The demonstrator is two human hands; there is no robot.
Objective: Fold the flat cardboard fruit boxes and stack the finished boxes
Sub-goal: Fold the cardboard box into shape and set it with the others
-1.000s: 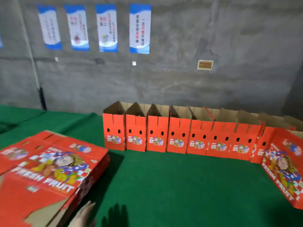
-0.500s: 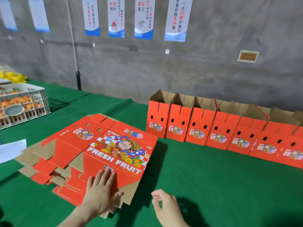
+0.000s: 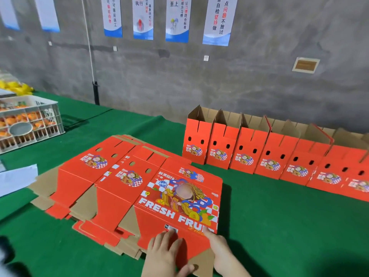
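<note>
The stack of flats (image 3: 93, 228) lies on the green table (image 3: 279, 226), close in front of the person and reaching off toward 10 o'clock. The top flat (image 3: 179, 196) lies printed side up, red with a cartoon figure and the words FRESH FRUIT. Its brown near flaps point toward 6 o'clock.

The left hand (image 3: 165, 254) lies on the near edge of the top flat. Its fingers (image 3: 159, 239) are straight and spread on the red panel, clamped on nothing, and the thumb lies by the brown flap at 6 o'clock. The right hand (image 3: 223, 252) is at the flat's near right corner, at about 5 o'clock of the print. Its forefinger lies stretched on the red surface. The other fingers sit along the edge, and whether they curl under the cardboard cannot be told.

The folded boxes (image 3: 267, 154) stand upright at 1 to 2 o'clock, tops open, side by side in a row that runs along the grey wall (image 3: 259, 86) off the right of the view. The row stands apart from the stack.

At 10 o'clock a white crate (image 3: 57, 116) holds oranges (image 3: 22, 117). A white sheet (image 3: 18, 180) lies at 9 o'clock. Posters (image 3: 217, 21) hang on the wall at 12 o'clock.
</note>
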